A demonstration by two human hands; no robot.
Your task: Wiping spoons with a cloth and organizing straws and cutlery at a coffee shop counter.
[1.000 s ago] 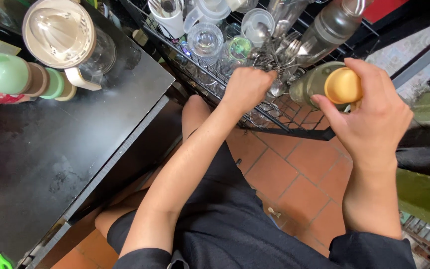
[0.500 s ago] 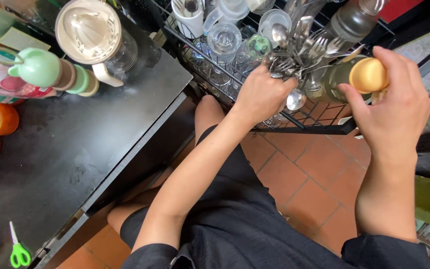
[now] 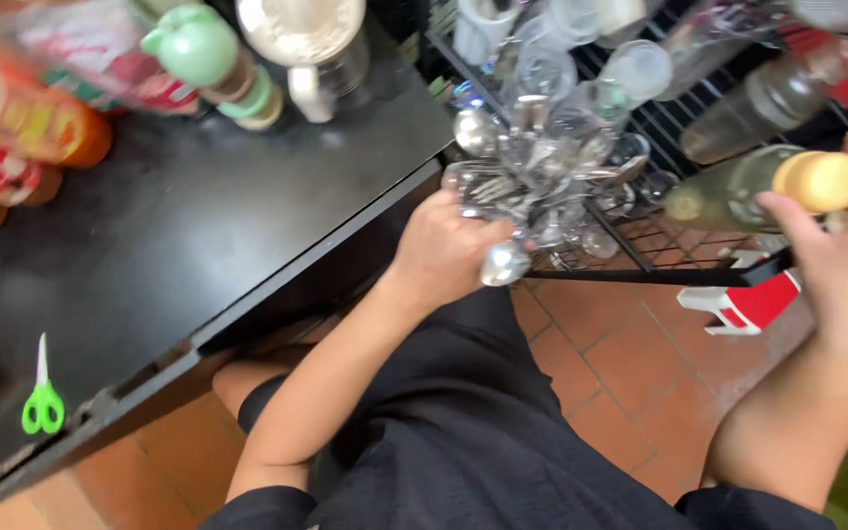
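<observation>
Seemingly partway through, the person's left hand [image 3: 441, 250] is closed around a clear plastic holder bristling with shiny metal spoons and forks [image 3: 532, 177], lifted just off the front edge of the black wire dish rack [image 3: 660, 257] and not set down anywhere. Their right hand [image 3: 841, 260] grips a greenish glass bottle with a tan round cap [image 3: 758, 186] over the rack's right side. Glasses and clear bottles lie in the rack. Green-handled scissors [image 3: 43, 397] rest near the black countertop's [image 3: 208, 226] front edge.
</observation>
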